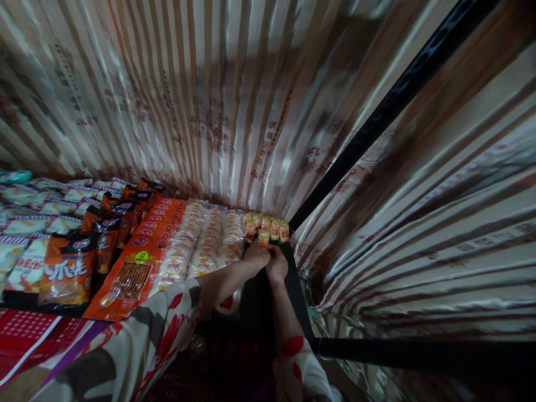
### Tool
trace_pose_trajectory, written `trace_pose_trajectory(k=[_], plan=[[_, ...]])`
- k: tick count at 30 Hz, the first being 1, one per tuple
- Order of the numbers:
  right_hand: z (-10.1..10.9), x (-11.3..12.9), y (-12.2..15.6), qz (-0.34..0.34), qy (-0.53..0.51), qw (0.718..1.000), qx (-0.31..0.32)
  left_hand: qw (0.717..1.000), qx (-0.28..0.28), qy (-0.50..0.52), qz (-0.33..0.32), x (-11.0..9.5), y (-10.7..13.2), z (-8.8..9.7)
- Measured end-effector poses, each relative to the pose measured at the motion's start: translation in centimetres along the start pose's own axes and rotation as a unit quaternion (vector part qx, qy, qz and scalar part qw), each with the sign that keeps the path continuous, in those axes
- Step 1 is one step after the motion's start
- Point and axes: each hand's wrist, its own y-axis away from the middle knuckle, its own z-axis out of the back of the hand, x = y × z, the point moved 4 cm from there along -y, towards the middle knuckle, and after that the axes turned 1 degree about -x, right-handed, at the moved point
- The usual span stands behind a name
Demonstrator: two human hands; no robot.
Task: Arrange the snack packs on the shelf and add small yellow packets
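L hand & R hand meet at table far-right corner, fingers closed, apparently pinching one snack packet lying just beyond fingertips.

You are facing what is looking like a small snack stall: packaged snacks are lying in neat display rows, striped sheeting is hanging behind a black frame.

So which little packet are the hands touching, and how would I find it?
Follow the black pole down across the striped curtain to its lower end. A short row of small yellow-and-red packets stands just left of that end. The one you want is the single packet in front of that row, alone, with the left hand and right hand touching it.
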Motion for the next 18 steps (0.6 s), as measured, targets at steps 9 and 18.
trace_pose_trajectory(k=[9, 18], plan=[[-0.9, 0.5, -1.6, -0.005, -0.019, 1.000, 0.002, 1.000, 0.000, -0.026, -0.004, -0.3, -0.5, 0.3], [-1.7, 1.0, -3.0, 0.011, -0.028, 1.000, 0.009, 1.000, -0.007, -0.007, -0.004, 0.3, -0.8, 0.3]])
